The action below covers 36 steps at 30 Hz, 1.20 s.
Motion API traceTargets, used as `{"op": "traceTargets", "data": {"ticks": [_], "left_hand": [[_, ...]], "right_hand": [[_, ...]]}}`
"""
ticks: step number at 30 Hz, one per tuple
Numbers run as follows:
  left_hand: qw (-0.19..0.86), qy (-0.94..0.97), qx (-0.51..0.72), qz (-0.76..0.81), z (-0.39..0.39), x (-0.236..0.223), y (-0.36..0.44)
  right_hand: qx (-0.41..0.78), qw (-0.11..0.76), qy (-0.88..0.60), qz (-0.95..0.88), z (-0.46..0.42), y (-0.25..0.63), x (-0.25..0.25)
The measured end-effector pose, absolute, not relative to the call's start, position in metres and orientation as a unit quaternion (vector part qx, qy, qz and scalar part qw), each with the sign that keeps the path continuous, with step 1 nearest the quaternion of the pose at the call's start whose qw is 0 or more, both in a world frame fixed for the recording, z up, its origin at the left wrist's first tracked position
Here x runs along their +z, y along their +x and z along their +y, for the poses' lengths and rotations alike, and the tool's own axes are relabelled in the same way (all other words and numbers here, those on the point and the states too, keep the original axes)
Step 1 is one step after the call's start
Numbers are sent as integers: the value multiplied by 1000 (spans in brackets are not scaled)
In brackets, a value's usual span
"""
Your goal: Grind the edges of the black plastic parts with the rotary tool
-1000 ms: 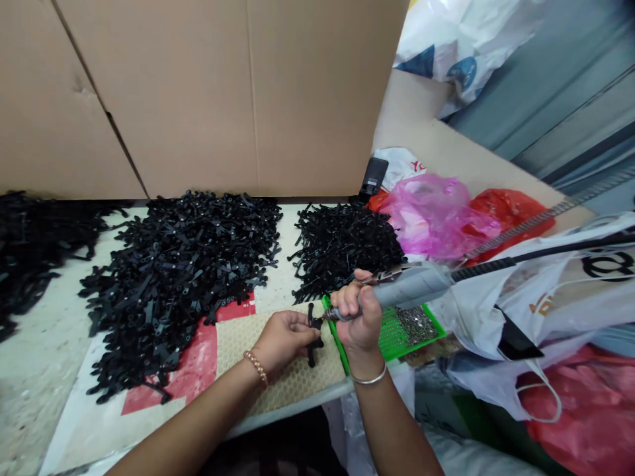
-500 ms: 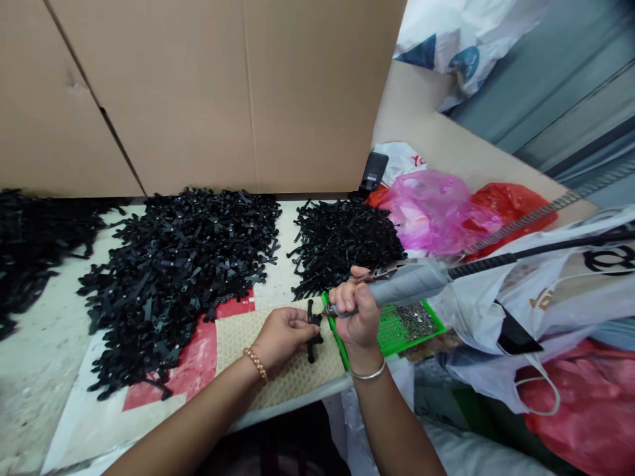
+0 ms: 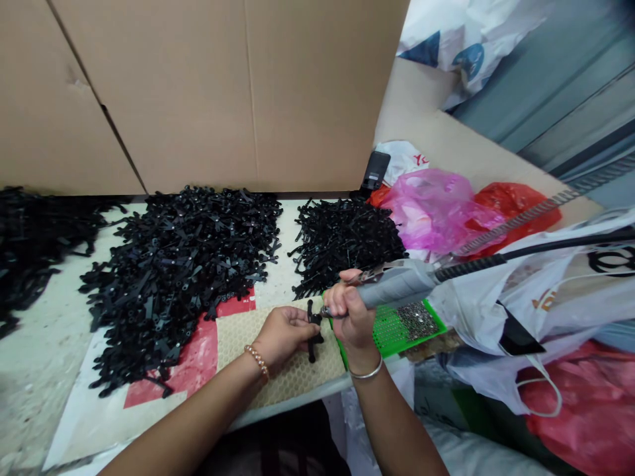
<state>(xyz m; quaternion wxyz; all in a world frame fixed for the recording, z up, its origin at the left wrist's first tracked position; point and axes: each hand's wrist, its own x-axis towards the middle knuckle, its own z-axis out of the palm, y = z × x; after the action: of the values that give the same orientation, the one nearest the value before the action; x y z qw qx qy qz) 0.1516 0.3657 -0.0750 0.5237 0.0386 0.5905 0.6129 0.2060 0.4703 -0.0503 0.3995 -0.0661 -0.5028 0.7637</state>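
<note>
My left hand pinches a small black plastic part with several arms, held over the beige honeycomb-patterned mat. My right hand is wrapped round a grey electric screwdriver, which lies nearly level with its cord running off to the right. Its tip meets the black part, or comes very close to it; the exact contact is too small to make out. Under and beyond my right hand sits a green tray with small metal screws gathered at its right end.
Heaps of black parts lie on the table: a large pile, a smaller pile, and another heap at far left. A cardboard wall stands behind. Pink plastic bags, a phone and a coiled spring are at right.
The screwdriver and my right hand have shifted slightly left, bringing the tip closer to the black part. My left hand has stayed nearly in place.
</note>
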Motion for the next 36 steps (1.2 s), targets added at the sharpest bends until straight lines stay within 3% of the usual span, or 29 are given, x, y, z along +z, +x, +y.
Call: {"op": "traceTargets", "data": {"ticks": [14, 17, 24, 36], "left_hand": [[507, 36, 612, 606, 364, -74, 154], [518, 32, 626, 582, 364, -70, 154], [517, 30, 625, 585, 362, -67, 154], [518, 27, 607, 602, 361, -64, 153]], "right_hand": [[788, 323, -94, -515, 468, 201, -47], [763, 357, -101, -530, 471, 211, -31], [612, 553, -203, -527, 521, 266, -19], [632, 522, -239, -520, 535, 259, -56]]}}
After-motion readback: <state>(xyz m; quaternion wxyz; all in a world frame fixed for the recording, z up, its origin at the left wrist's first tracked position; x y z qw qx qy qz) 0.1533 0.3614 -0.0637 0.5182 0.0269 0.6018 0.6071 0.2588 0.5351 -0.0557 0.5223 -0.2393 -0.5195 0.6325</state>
